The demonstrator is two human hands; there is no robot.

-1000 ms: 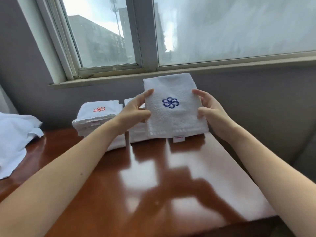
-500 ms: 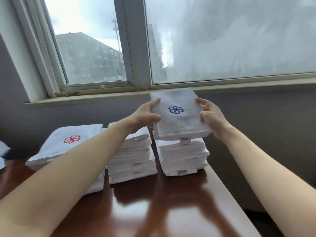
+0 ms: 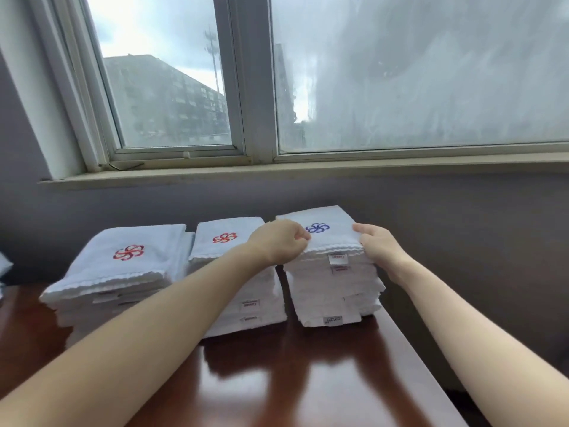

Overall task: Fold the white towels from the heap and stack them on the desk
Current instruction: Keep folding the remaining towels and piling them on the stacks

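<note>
The person's body appears as two arms only. The left grip (image 3: 278, 241) is a bare hand; behind it, the wrist and forearm are uncovered as far as the lower-left frame edge. The right grip (image 3: 377, 246) is also a bare hand; behind it, the wrist and forearm are uncovered as far as the right edge. Both forearms are slim and smooth in outline.

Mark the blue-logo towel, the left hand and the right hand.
blue-logo towel (image 3: 335, 235), head view, top face beside the logo.
left hand (image 3: 278, 241), head view, back of hand.
right hand (image 3: 377, 245), head view, back of hand.
</note>
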